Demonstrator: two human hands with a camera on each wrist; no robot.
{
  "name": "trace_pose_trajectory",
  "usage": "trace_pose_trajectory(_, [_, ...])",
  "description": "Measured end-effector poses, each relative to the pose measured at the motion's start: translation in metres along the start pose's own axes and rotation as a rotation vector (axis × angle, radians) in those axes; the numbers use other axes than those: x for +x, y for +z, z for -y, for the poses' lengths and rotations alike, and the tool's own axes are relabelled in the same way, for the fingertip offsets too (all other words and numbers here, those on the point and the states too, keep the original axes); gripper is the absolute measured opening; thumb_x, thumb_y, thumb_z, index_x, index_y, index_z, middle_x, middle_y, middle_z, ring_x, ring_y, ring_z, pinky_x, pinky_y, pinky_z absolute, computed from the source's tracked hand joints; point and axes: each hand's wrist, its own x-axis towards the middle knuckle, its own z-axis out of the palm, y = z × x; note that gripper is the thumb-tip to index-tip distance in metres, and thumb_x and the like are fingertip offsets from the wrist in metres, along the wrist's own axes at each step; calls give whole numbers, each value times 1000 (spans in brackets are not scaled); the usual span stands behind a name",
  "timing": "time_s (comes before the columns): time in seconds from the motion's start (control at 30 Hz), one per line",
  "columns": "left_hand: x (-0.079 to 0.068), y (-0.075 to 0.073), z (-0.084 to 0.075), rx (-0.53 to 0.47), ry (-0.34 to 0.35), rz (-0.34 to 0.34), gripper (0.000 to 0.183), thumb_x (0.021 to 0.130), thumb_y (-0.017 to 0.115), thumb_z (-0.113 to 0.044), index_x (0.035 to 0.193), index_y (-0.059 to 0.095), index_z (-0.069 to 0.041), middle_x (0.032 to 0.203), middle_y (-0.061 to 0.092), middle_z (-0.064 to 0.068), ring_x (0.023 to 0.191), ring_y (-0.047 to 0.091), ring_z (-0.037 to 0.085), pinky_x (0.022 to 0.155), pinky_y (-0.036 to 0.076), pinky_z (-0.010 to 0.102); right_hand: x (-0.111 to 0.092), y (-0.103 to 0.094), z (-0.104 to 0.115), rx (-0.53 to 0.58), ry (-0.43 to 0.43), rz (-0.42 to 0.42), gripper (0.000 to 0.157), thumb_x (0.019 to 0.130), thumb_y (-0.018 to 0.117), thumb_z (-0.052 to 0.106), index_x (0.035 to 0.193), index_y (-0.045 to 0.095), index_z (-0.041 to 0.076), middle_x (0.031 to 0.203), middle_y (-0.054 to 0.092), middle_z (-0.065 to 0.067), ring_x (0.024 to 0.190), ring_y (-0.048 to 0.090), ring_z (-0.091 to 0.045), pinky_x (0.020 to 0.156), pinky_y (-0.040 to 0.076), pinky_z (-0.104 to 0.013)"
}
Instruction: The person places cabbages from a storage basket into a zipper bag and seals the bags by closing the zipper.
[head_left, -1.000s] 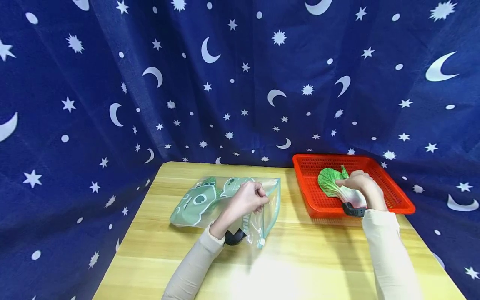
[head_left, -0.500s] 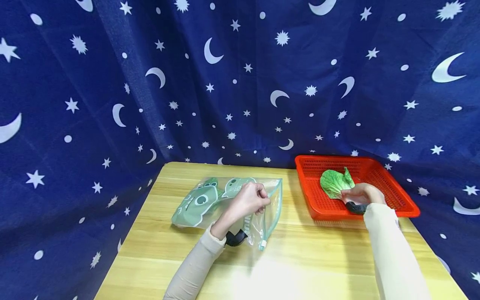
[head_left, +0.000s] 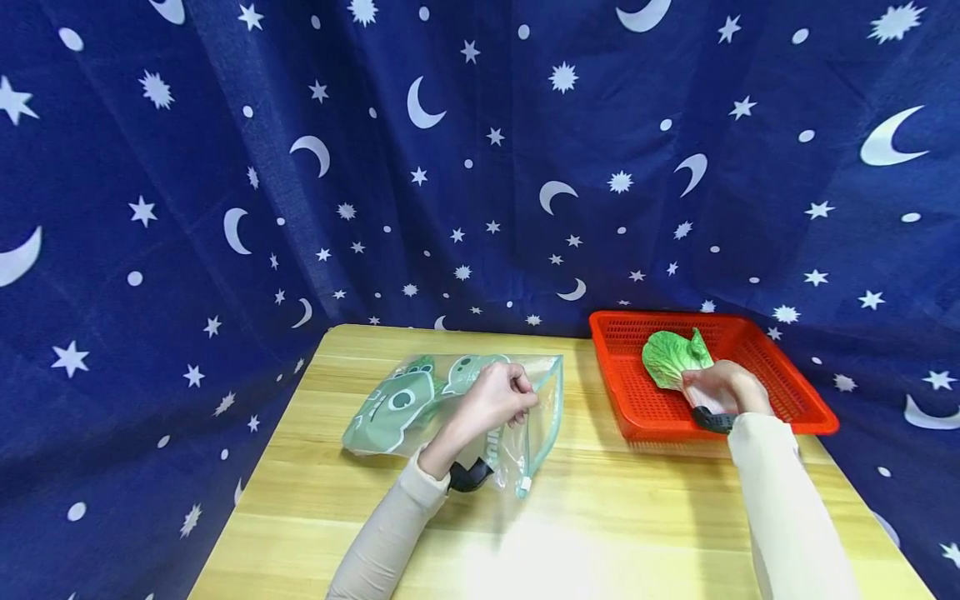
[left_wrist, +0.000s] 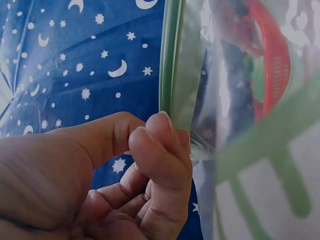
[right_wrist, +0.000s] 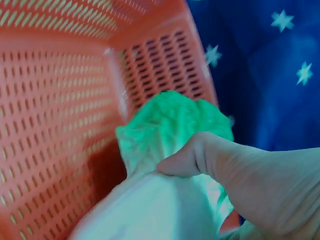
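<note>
My left hand (head_left: 498, 396) pinches the upper edge of a clear zip bag (head_left: 397, 408) near its mouth. The bag lies on its side with pale green cartoon prints, and its mouth faces right. Something darker green shows through the bag's far left part, too covered to identify. In the left wrist view, thumb and fingertips (left_wrist: 159, 131) meet at the bag's green edge strip. My right hand (head_left: 727, 385) grips the white stalk of a cabbage leaf (head_left: 671, 358) inside the red basket. In the right wrist view, the thumb (right_wrist: 182, 162) presses on that stalk; the other fingers are mostly hidden.
The red perforated basket (head_left: 622, 417) stands at the right back of the wooden table (head_left: 600, 517). A white zip slider (head_left: 525, 483) hangs at the bag's near corner. Behind the table hangs a dark blue curtain (head_left: 510, 167) with moons and stars.
My right hand has come down to the cabbage leaf and taken hold of its stalk. The leaf has tilted up slightly. My left hand stays on the bag.
</note>
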Motion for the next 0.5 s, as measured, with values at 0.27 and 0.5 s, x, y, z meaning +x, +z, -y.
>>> trace_pose_trajectory(0.27, [1,-3,1,-6,7,-21,8,81,66,-2,75,61,-5,62,60,1,44,56,9,42,51,23,-29,22,22,-348,-84,-436,69,90,51,56,98,52,-12,90,56,-25,82,57,-38,70,50,-42])
trace_pose_trajectory(0.5, [0,-6,0,-51,-8,-43,7,80,65,-2,75,62,-5,60,60,1,44,56,9,42,51,24,-41,65,30,-144,-258,-840,79,84,65,42,118,40,-25,110,49,-45,101,51,-57,88,43,-61])
